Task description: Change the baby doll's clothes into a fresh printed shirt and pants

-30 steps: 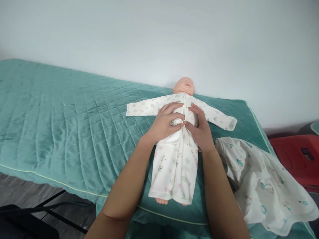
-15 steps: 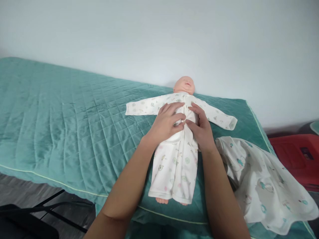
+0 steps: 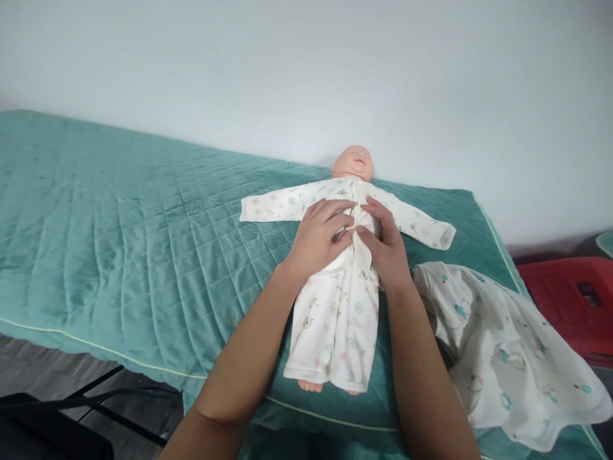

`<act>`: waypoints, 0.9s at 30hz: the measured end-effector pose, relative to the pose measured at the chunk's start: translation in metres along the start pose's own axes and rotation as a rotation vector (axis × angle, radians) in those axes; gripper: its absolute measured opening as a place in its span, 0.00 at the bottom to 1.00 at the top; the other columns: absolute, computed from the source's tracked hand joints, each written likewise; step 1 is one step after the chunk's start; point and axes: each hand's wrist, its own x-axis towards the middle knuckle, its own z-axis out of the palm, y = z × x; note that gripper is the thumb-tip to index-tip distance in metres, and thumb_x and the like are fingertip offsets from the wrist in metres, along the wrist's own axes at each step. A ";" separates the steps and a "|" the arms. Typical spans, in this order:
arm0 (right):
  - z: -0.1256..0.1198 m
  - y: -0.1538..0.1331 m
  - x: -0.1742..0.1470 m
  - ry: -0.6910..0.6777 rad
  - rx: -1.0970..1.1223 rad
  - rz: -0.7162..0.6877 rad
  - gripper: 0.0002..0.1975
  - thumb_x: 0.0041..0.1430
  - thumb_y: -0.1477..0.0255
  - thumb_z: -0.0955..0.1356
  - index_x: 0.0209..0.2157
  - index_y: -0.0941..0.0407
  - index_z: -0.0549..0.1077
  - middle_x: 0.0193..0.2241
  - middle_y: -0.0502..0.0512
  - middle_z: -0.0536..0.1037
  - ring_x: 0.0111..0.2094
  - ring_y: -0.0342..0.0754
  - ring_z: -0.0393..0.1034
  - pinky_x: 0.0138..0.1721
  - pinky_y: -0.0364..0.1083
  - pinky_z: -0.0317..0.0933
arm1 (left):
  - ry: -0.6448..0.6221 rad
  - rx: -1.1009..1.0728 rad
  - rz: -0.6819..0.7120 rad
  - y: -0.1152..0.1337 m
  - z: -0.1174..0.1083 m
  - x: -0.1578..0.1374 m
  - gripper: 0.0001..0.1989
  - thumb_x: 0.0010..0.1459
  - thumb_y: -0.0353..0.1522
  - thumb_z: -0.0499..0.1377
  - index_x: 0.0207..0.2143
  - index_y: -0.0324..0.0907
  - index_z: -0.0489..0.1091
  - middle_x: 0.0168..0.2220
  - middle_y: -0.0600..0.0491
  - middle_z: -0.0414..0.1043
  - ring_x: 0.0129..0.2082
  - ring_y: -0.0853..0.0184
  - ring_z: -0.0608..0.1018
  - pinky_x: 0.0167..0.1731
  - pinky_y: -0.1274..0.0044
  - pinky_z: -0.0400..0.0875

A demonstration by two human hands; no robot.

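Flanking the front seam (image 3: 355, 216) of the white shirt (image 3: 361, 257), the left hand (image 3: 318, 237) and right hand (image 3: 387, 248) both touch the cloth, neither clearly nearer. The doll (image 3: 353, 163) lies on its back on the green quilt (image 3: 143, 249), its long axis running away from the wrists, head by the wall (image 3: 201, 70). Fingers are bent and loosely spread, thumbs close together at the seam; whether they pinch cloth, I cannot tell.

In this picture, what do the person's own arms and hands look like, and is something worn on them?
The left hand and right hand are ungloved. Both forearms are bare; no sleeve, watch, bracelet or ring shows.
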 end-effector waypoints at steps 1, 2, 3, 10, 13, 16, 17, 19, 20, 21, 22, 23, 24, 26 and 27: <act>0.000 0.000 0.000 -0.002 -0.007 0.000 0.17 0.61 0.64 0.71 0.51 0.47 0.72 0.64 0.52 0.65 0.68 0.51 0.55 0.70 0.58 0.47 | 0.002 -0.001 0.001 0.001 0.000 0.000 0.03 0.64 0.29 0.56 0.37 0.45 0.69 0.55 0.51 0.74 0.57 0.64 0.73 0.60 0.65 0.63; 0.000 -0.001 0.000 -0.004 -0.015 0.000 0.17 0.61 0.64 0.71 0.51 0.47 0.71 0.64 0.52 0.65 0.68 0.51 0.56 0.70 0.58 0.47 | 0.000 0.001 0.000 0.001 0.000 0.000 0.04 0.64 0.30 0.55 0.37 0.45 0.69 0.55 0.51 0.74 0.56 0.64 0.73 0.59 0.65 0.64; 0.000 -0.001 0.000 -0.005 -0.023 0.002 0.16 0.61 0.64 0.71 0.51 0.47 0.71 0.64 0.53 0.65 0.68 0.51 0.56 0.70 0.59 0.48 | -0.006 0.006 -0.005 0.002 -0.001 0.001 0.04 0.65 0.30 0.55 0.37 0.45 0.69 0.55 0.51 0.74 0.56 0.63 0.74 0.59 0.65 0.64; -0.003 -0.003 0.000 -0.064 -0.083 -0.011 0.21 0.61 0.58 0.71 0.54 0.45 0.70 0.66 0.53 0.62 0.69 0.53 0.53 0.71 0.60 0.46 | -0.042 0.007 -0.038 0.003 -0.001 0.001 0.03 0.63 0.28 0.55 0.36 0.45 0.66 0.51 0.50 0.74 0.54 0.62 0.73 0.56 0.66 0.64; -0.007 -0.003 0.000 -0.124 -0.121 -0.036 0.24 0.61 0.58 0.71 0.57 0.44 0.68 0.67 0.52 0.60 0.70 0.53 0.50 0.71 0.60 0.45 | -0.035 -0.012 -0.016 0.002 0.000 0.001 0.03 0.62 0.28 0.56 0.36 0.44 0.64 0.51 0.50 0.73 0.54 0.62 0.73 0.56 0.67 0.64; -0.011 -0.003 0.000 -0.179 -0.149 -0.066 0.25 0.61 0.60 0.71 0.59 0.43 0.66 0.68 0.51 0.59 0.71 0.52 0.48 0.71 0.60 0.43 | -0.057 0.013 -0.010 0.002 0.000 0.002 0.05 0.61 0.27 0.56 0.35 0.44 0.63 0.51 0.50 0.72 0.55 0.61 0.72 0.56 0.67 0.63; -0.011 -0.003 0.000 -0.191 -0.157 -0.074 0.26 0.60 0.62 0.71 0.59 0.43 0.66 0.68 0.51 0.59 0.71 0.53 0.48 0.71 0.61 0.43 | -0.072 0.029 -0.012 0.002 0.000 0.002 0.05 0.61 0.26 0.56 0.35 0.44 0.63 0.51 0.49 0.72 0.55 0.61 0.71 0.56 0.66 0.63; -0.012 -0.003 0.000 -0.203 -0.176 -0.085 0.27 0.60 0.64 0.72 0.60 0.43 0.66 0.69 0.50 0.58 0.71 0.53 0.47 0.72 0.61 0.42 | -0.091 0.050 -0.014 0.002 0.000 0.003 0.05 0.61 0.27 0.56 0.35 0.44 0.63 0.51 0.48 0.71 0.55 0.60 0.71 0.55 0.65 0.63; -0.012 -0.002 0.000 -0.205 -0.183 -0.087 0.27 0.59 0.65 0.71 0.60 0.43 0.66 0.69 0.50 0.58 0.71 0.53 0.47 0.72 0.61 0.42 | -0.096 0.052 -0.014 0.002 0.001 0.003 0.04 0.62 0.27 0.56 0.35 0.44 0.62 0.52 0.48 0.71 0.56 0.60 0.70 0.55 0.65 0.63; -0.012 -0.002 0.000 -0.205 -0.187 -0.088 0.27 0.59 0.65 0.71 0.60 0.43 0.65 0.69 0.50 0.58 0.71 0.53 0.47 0.72 0.61 0.42 | -0.097 0.050 -0.015 0.002 0.001 0.003 0.04 0.62 0.27 0.56 0.35 0.44 0.62 0.52 0.48 0.70 0.56 0.60 0.70 0.55 0.66 0.63; -0.012 -0.002 0.000 -0.203 -0.190 -0.088 0.27 0.59 0.66 0.71 0.60 0.43 0.65 0.69 0.50 0.58 0.71 0.53 0.47 0.72 0.61 0.42 | -0.096 0.045 -0.017 0.001 0.001 0.003 0.04 0.63 0.28 0.56 0.35 0.44 0.62 0.52 0.48 0.70 0.56 0.61 0.70 0.55 0.66 0.63; -0.012 -0.002 0.000 -0.201 -0.192 -0.088 0.27 0.59 0.66 0.71 0.60 0.42 0.65 0.69 0.50 0.58 0.71 0.53 0.47 0.71 0.61 0.42 | -0.097 0.041 -0.019 0.001 0.001 0.003 0.04 0.63 0.28 0.56 0.35 0.44 0.62 0.52 0.48 0.70 0.56 0.61 0.70 0.55 0.66 0.63; -0.011 -0.001 0.000 -0.199 -0.193 -0.090 0.27 0.59 0.66 0.71 0.60 0.42 0.65 0.68 0.50 0.58 0.71 0.53 0.47 0.71 0.61 0.42 | -0.099 0.038 -0.020 0.000 0.001 0.003 0.05 0.63 0.29 0.57 0.35 0.44 0.62 0.52 0.48 0.70 0.56 0.61 0.70 0.56 0.66 0.63; -0.011 -0.001 0.000 -0.195 -0.194 -0.096 0.27 0.59 0.67 0.71 0.60 0.42 0.66 0.68 0.50 0.58 0.71 0.53 0.47 0.71 0.61 0.42 | -0.097 0.034 -0.018 -0.001 0.002 0.002 0.05 0.64 0.30 0.57 0.35 0.44 0.62 0.53 0.48 0.70 0.56 0.61 0.70 0.56 0.66 0.62; -0.011 -0.001 0.000 -0.194 -0.193 -0.097 0.27 0.59 0.67 0.71 0.59 0.42 0.66 0.68 0.50 0.58 0.71 0.53 0.48 0.71 0.61 0.42 | -0.095 0.032 -0.019 -0.002 0.003 0.002 0.06 0.64 0.30 0.57 0.35 0.45 0.61 0.53 0.48 0.69 0.56 0.61 0.70 0.56 0.66 0.62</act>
